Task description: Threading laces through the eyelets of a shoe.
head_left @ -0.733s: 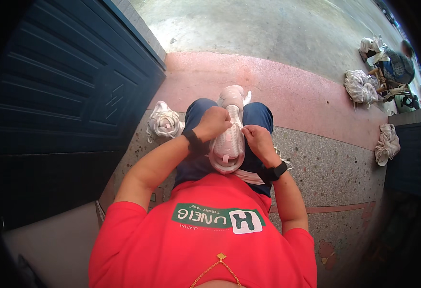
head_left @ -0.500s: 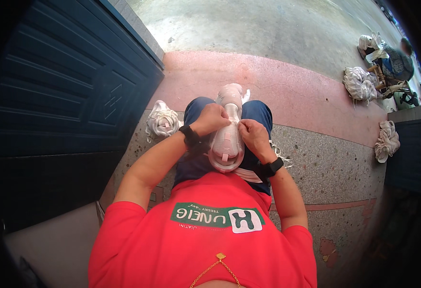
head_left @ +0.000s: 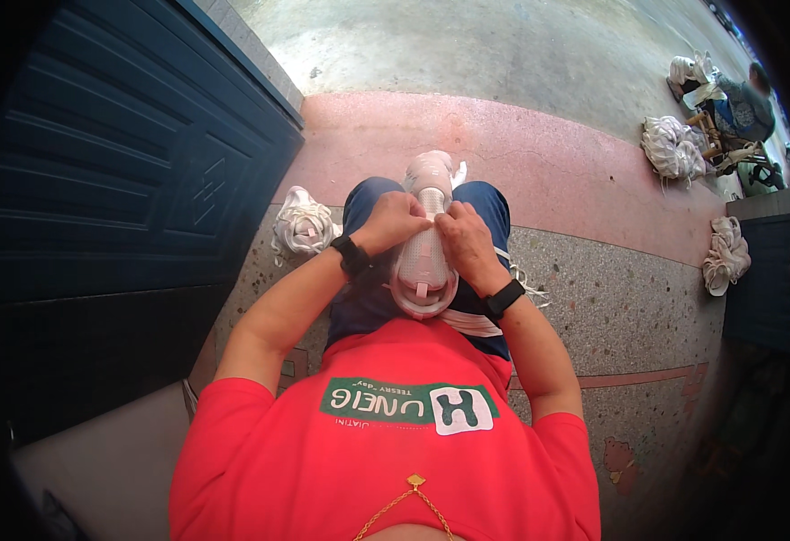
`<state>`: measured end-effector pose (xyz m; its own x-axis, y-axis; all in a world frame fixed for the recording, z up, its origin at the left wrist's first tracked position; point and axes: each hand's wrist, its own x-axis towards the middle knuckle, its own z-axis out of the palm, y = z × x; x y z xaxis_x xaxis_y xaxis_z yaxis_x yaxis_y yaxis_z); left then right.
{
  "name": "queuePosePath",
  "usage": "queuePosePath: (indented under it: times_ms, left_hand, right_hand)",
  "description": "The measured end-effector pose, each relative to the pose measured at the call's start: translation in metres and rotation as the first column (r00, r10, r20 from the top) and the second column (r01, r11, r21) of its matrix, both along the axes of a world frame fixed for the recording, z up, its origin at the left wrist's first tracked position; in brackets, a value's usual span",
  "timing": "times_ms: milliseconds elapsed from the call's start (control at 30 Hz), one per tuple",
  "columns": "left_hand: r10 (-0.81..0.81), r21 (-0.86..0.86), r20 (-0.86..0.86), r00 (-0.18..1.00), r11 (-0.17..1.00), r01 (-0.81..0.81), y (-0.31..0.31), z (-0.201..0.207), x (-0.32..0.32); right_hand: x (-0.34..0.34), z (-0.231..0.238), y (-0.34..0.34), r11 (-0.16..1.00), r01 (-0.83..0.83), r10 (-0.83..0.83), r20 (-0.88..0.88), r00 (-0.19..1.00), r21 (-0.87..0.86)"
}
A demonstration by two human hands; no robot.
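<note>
A pale pink and white sneaker lies lengthwise on my lap, toe pointing away from me, between my knees in dark blue trousers. My left hand grips the shoe's upper left side near the lacing. My right hand presses on the upper right side, fingers curled at the same spot. Both hands meet over the white lace at the shoe's middle. Each wrist wears a black band. The fingertips are hidden by the hands themselves.
A blue panelled door stands at my left. A white bundle of shoes lies on the floor beside my left knee. More white bundles lie at the right. A person sits at the far right.
My right hand has moved up and inward along the shoe until it meets my left hand over the lacing. My left hand has shifted only slightly.
</note>
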<state>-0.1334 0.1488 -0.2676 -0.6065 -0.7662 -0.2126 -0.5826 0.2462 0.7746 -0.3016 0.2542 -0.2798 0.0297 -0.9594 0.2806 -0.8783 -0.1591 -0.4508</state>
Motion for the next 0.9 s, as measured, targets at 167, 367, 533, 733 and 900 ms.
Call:
queuePosePath:
  times_ms: [167,367,533,733,900]
  left_hand:
    - [-0.166,-0.175,-0.146,0.975,0.975,0.14,0.008,-0.001,0.009]
    - [-0.406,-0.361,-0.049,0.913,0.859,0.363,-0.004,0.0,-0.001]
    - [-0.458,-0.382,0.002,0.889,0.821,0.424,-0.006,0.008,-0.001]
    - [-0.435,-0.241,-0.14,0.89,0.887,0.395,-0.011,0.005,0.013]
    - [-0.424,-0.263,-0.149,0.893,0.888,0.378,-0.006,0.009,0.011]
  right_hand:
    - [0.007,-0.008,-0.003,0.999,0.039,-0.039,0.228,0.973,0.004]
    - [0.007,0.01,-0.011,0.997,-0.035,0.022,0.179,0.984,0.07]
    - [0.006,0.007,-0.01,0.995,0.045,-0.059,0.164,0.985,0.088]
    - [0.007,0.003,-0.006,1.0,0.024,-0.02,0.212,0.977,-0.015]
    - [0.014,0.001,-0.012,0.987,0.053,-0.098,0.311,0.945,0.151]
